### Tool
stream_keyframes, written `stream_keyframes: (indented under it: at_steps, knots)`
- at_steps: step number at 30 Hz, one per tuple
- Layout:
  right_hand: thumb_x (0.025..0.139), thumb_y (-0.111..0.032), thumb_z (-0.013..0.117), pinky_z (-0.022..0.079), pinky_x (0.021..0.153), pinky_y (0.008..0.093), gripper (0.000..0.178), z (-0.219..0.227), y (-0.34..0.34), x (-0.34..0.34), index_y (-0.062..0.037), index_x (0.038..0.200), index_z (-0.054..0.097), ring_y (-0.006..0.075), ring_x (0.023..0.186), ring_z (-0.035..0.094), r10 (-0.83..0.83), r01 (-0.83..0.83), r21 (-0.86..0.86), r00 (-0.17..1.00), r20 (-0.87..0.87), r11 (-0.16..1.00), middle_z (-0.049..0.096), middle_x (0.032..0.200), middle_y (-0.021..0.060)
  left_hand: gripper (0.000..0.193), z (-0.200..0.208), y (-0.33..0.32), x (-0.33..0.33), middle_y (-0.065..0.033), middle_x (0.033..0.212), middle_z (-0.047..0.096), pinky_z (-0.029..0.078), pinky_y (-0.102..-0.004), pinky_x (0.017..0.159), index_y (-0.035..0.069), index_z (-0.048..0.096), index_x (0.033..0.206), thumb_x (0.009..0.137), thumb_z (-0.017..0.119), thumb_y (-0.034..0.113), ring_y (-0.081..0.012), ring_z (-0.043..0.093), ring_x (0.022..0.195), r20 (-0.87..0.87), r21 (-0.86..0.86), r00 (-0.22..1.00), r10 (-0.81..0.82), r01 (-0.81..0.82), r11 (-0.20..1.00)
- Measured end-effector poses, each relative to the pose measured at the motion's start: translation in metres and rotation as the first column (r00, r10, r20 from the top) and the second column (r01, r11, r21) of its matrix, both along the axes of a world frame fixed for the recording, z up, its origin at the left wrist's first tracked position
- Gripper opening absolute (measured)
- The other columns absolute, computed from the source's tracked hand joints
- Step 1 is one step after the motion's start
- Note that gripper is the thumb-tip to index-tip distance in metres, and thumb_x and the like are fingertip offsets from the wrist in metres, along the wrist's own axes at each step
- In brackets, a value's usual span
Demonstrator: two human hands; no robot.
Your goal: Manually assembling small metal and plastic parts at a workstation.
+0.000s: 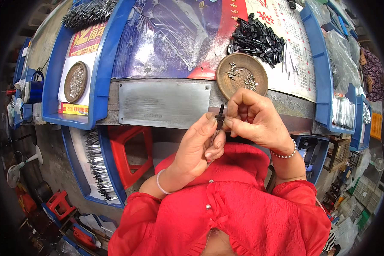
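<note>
A small black plastic piece (220, 116) on a thin metal strip is pinched between the fingertips of the left hand (198, 147) and right hand (254, 117), both closed on it, just below the round brown dish (242, 74) on the desk (162, 104).

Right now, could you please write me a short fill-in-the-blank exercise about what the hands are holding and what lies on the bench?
1. Both hands, left hand and right hand, pinch a small ____ part between them.
2. The round wooden dish beyond the hands holds small ____ pieces.
3. The pile of black parts lies ____ that dish, farther from the person.
4. The person's sleeves are ____.

Missing words: black; metal; behind; red
</note>
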State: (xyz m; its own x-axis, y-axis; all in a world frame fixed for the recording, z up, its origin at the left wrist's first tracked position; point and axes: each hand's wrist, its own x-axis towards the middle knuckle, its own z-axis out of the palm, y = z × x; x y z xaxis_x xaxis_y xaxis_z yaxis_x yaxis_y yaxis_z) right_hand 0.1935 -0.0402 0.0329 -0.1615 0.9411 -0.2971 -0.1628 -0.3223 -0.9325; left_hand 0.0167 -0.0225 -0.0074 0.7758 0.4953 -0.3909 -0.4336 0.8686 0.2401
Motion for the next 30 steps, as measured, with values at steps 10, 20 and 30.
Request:
stream_keyframes:
  at_steps: [10,20,30]
  knots:
    - [0.083,0.000,0.057,0.044,0.064,0.0207,0.030,0.000,-0.008,-0.006,0.0020,0.111,0.046,0.0047,0.076,0.053,-0.045,0.045,-0.001,0.999,-0.013,0.999,0.053,0.078,0.0017,0.017,-0.001,-0.003,-0.001,-0.0050,0.069,0.052,0.028,-0.0164,0.040,0.009,0.044,0.099,0.096,0.046,0.025,-0.0041,0.034,0.044,0.040,0.057,0.999,-0.009,0.007,0.998]
    - [0.087,-0.014,0.062,0.034,0.055,0.0195,0.024,-0.013,-0.015,-0.003,0.0020,0.103,0.057,0.0033,0.063,0.041,0.034,-0.061,0.173,0.987,0.155,0.983,0.045,0.069,-0.0044,0.020,0.000,-0.007,0.000,-0.0033,0.067,0.052,0.027,-0.0175,0.040,0.010,0.044,0.106,0.096,0.046,0.027,-0.0042,0.032,0.041,0.150,-0.026,0.985,-0.089,0.094,0.995]
    - [0.087,-0.011,0.059,0.043,0.061,0.0249,0.014,0.002,-0.007,0.005,0.0020,0.089,0.059,0.0093,0.067,0.053,0.067,-0.112,0.161,0.963,0.262,0.981,0.056,0.070,0.0040,0.030,-0.002,-0.011,0.000,-0.0021,0.064,0.050,0.024,-0.0187,0.038,0.006,0.044,0.117,0.096,0.045,0.027,-0.0043,0.031,0.039,0.135,-0.047,0.984,-0.118,0.125,0.991]
